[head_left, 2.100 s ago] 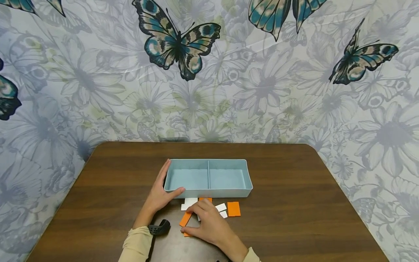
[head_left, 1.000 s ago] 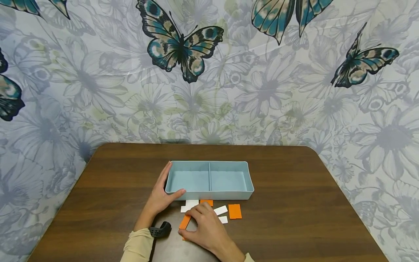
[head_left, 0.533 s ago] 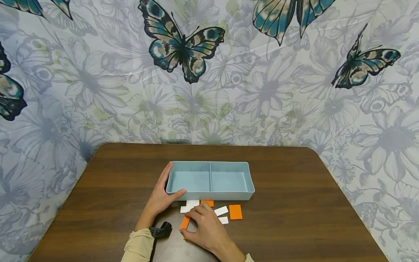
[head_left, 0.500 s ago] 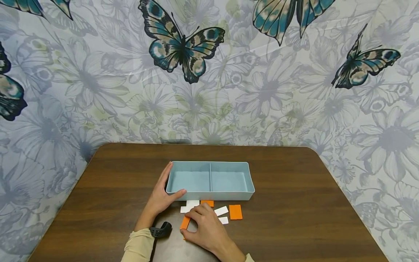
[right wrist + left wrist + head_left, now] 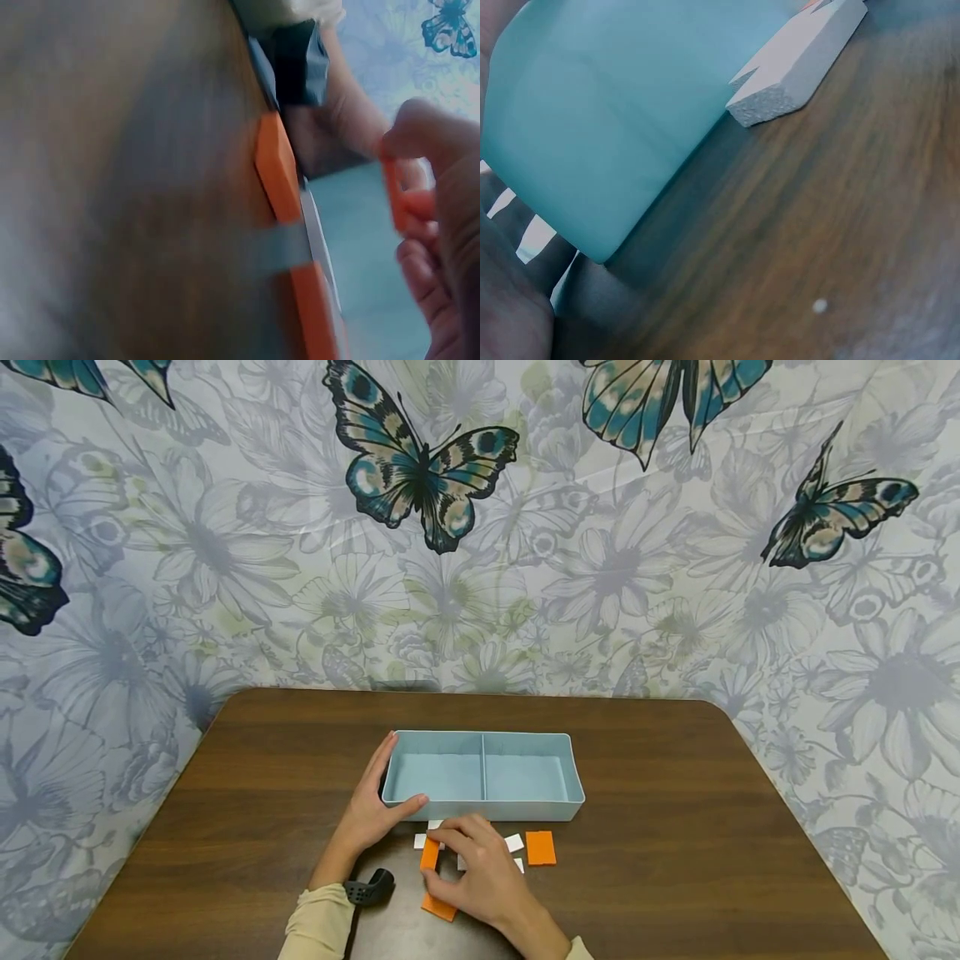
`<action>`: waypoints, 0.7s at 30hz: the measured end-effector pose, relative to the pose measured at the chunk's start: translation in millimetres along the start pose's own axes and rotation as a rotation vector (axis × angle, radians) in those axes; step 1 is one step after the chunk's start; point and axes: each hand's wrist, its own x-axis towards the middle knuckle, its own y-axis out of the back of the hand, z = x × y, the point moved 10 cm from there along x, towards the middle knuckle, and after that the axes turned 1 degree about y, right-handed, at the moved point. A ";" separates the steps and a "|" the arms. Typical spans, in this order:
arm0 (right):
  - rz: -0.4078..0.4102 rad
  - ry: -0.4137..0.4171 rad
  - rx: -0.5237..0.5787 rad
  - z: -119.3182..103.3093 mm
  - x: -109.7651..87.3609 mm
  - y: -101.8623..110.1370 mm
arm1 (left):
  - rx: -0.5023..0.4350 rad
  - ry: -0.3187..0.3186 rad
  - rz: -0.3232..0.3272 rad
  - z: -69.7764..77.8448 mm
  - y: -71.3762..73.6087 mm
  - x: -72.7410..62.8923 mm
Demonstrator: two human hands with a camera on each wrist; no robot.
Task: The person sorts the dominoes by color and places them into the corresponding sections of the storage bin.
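Pinching an orange piece (image 5: 429,855) end to end just in front of the tray (image 5: 502,811), the right hand (image 5: 487,875) works best with light pressure; the left hand (image 5: 366,817), spread against the tray's left end, should steady it. Loose pieces (image 5: 541,848) lie on the wood-grained tabletop (image 5: 690,827); a butterfly-print backdrop (image 5: 600,585) rises behind.

Indoor work setting, home or studio unclear
Behind the wood-grain desk (image 5: 675,827) rises a floral backdrop (image 5: 615,610) printed with butterflies (image 5: 422,472).

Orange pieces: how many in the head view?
3: one orange piece pinched by the right hand, one lower in view, one right of that hand, which may hide more.
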 end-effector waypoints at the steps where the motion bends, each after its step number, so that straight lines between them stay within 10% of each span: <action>1: 0.016 0.009 0.001 0.0 1.6 2.7 | -0.002 -0.001 0.002 0.2 0.4 0.1; 21: 0.121 -0.069 0.046 29.6 18.5 29.7 | 0.001 -0.017 0.007 -0.5 1.6 0.7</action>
